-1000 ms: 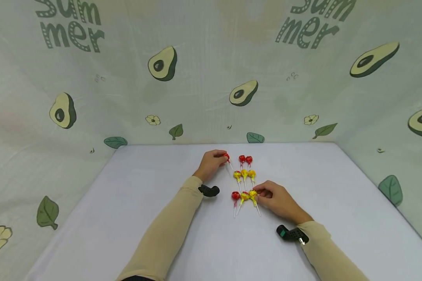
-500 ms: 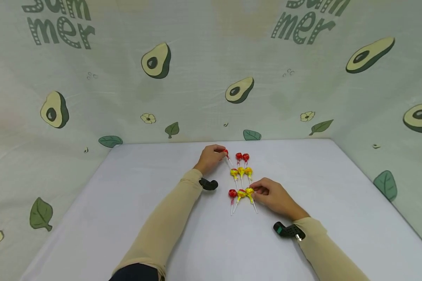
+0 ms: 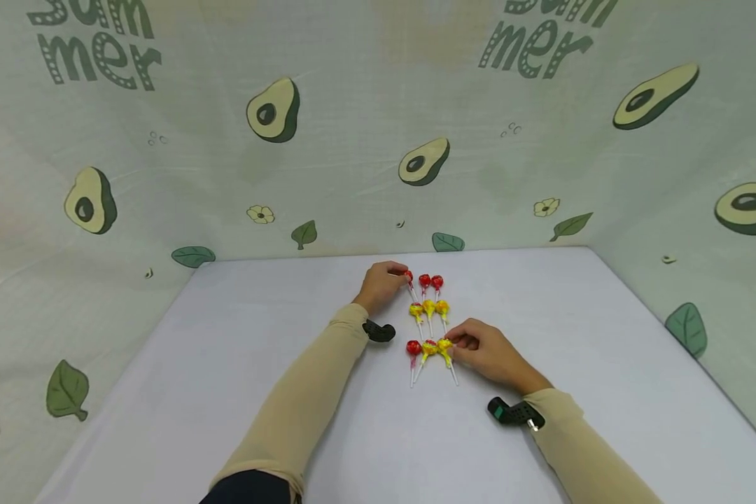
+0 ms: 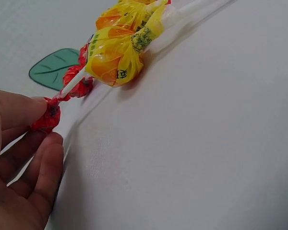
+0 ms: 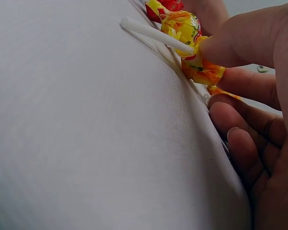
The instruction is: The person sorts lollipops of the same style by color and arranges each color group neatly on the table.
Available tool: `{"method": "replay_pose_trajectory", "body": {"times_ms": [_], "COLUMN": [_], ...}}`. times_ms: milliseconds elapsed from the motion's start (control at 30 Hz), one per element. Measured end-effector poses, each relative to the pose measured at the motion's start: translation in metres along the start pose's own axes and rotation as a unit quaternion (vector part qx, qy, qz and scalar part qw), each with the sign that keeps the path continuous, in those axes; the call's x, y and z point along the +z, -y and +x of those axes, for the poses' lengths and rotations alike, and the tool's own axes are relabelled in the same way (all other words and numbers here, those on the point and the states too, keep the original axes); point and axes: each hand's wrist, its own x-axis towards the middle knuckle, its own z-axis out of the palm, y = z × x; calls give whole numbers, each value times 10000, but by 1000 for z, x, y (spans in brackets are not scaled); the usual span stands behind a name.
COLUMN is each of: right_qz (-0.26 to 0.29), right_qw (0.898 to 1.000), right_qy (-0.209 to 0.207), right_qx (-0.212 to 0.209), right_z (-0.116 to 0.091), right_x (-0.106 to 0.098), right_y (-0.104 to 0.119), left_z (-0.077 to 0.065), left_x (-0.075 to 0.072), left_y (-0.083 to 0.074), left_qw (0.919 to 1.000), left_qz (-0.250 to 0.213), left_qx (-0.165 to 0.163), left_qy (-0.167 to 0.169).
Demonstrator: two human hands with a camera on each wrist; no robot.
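In the head view my left hand [image 3: 381, 288] pinches the wrapped head of a red lollipop [image 4: 50, 118] at the left end of the back row. Two more red lollipops [image 3: 425, 281] lie just to its right. Three yellow lollipops [image 3: 429, 306] form the middle row. Nearest me, a red lollipop [image 3: 413, 348] and a yellow lollipop [image 3: 429, 348] lie side by side. My right hand [image 3: 488, 353] pinches the yellow lollipop [image 5: 201, 72] at the right end of that front row, between thumb and index finger; its white stick points toward me.
All the lollipops lie on a white-covered table [image 3: 542, 294]. Behind it hangs a cloth [image 3: 353, 140] printed with avocados and leaves, meeting the table's back edge. A black band [image 3: 516, 413] sits on the right wrist, another black strap [image 3: 379, 331] on the left.
My left hand has moved the red lollipop slightly right, closer to the other two red ones. The right hand keeps its grip on the yellow lollipop. The head view has shifted a little.
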Motion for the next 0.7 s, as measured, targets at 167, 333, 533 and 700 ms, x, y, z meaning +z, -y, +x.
{"method": "replay_pose_trajectory", "body": {"times_ms": [167,333,533,700], "right_qz": [24,-6,-30,-31], "right_qw": [10000,10000,10000,10000], "right_qy": [-19,-34,-33,-15], "right_qx": [14,8,-18,38], "right_z": [-1,0,0,1], "right_x": [0,-1,0,0], "right_y": [1,0,0,0], "left_z": [-1,-1,0,-1], "left_x": [4,6,8,9], "left_y": [-2,-3,-4,-4], "left_qw": [9999,9998,9995,9989], "left_qz": [147,182,293,443], "left_qx": [-63,-80,-78,-107], "left_qy": [25,83,89,79]}}
